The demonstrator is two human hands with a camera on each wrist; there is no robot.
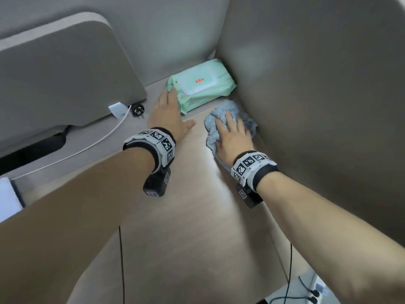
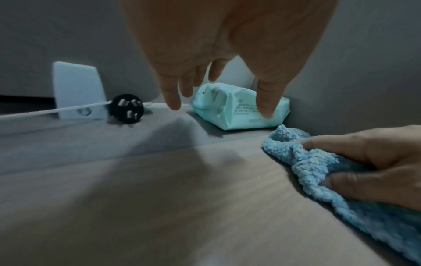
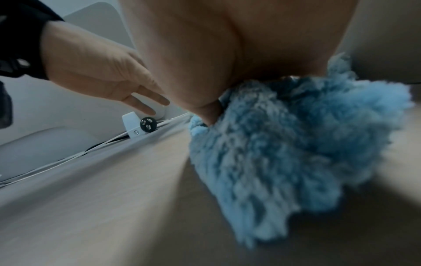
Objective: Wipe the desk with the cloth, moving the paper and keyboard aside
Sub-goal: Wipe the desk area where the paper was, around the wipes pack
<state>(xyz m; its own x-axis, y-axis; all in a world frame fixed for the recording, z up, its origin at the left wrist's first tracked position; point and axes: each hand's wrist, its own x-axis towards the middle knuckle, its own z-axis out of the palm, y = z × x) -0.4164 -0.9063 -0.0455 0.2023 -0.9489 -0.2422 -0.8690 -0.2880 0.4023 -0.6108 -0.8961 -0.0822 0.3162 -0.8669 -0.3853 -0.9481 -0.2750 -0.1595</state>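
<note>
A fluffy blue cloth (image 1: 221, 109) lies bunched on the wooden desk (image 1: 186, 205) in the far right corner. My right hand (image 1: 232, 137) lies on top of it, fingers pointing forward. In the left wrist view its thumb and forefinger pinch a fold of the cloth (image 2: 305, 162). My left hand (image 1: 169, 110) hovers with straight fingers just left of it, fingertips at the left end of a green wet-wipe pack (image 1: 203, 84); whether they touch it is unclear. A white paper sheet (image 1: 7, 198) shows at the far left edge. No keyboard is plainly seen.
Grey partition walls (image 1: 306, 84) close the corner at the right and the back. A grey panel (image 1: 65, 69) stands at the left rear. Beside it lie a white adapter (image 1: 117, 108), a black plug (image 1: 138, 110) and a white cable (image 1: 87, 145).
</note>
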